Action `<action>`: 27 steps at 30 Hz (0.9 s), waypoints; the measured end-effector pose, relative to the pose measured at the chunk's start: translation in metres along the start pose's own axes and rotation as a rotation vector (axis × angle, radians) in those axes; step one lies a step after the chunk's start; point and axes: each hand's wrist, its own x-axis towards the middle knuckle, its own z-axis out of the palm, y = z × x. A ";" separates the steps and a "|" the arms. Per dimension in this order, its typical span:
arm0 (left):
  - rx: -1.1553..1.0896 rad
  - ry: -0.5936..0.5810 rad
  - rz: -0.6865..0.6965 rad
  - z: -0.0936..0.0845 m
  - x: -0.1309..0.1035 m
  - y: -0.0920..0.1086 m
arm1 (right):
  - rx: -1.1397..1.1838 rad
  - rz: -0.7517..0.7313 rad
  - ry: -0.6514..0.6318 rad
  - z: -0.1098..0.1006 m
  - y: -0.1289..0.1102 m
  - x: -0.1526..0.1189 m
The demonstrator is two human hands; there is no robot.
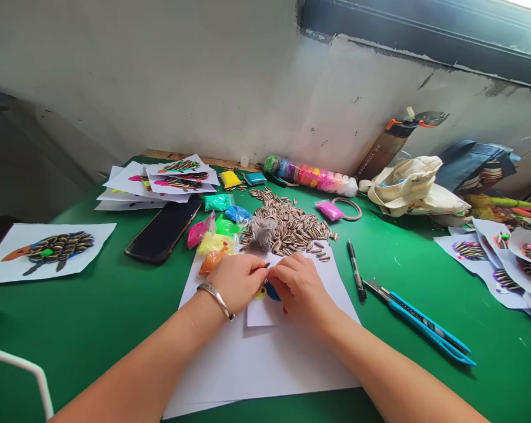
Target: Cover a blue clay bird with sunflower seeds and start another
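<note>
My left hand (239, 279), with a silver bracelet (216, 301) at the wrist, is closed in a pinch over a small white card (259, 317). My right hand (303, 288) is closed too, its fingertips meeting the left ones. Between them shows the dark tip of what looks like a sunflower seed (266, 265). Below the fingers, the card carries a patch of blue clay (271, 291) and a yellow clay piece (260, 292) with a dark dot. My right fingers partly cover the blue clay. Larger white paper (256, 364) lies under the card.
Beyond my hands spreads a pile of sunflower seeds (287, 223), with bagged clay (219, 249) left of it. A phone (163, 229) and seed pictures (49, 249) lie left. A pen (356, 270), blue utility knife (424, 326) and cloth bag (406, 182) lie right.
</note>
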 end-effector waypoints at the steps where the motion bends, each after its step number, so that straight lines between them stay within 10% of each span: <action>1: 0.000 -0.001 -0.003 0.000 0.000 0.000 | 0.001 -0.001 0.001 0.000 0.000 0.000; 27: -0.056 -0.023 0.024 0.000 0.000 -0.002 | 0.036 0.042 -0.023 -0.007 0.003 -0.002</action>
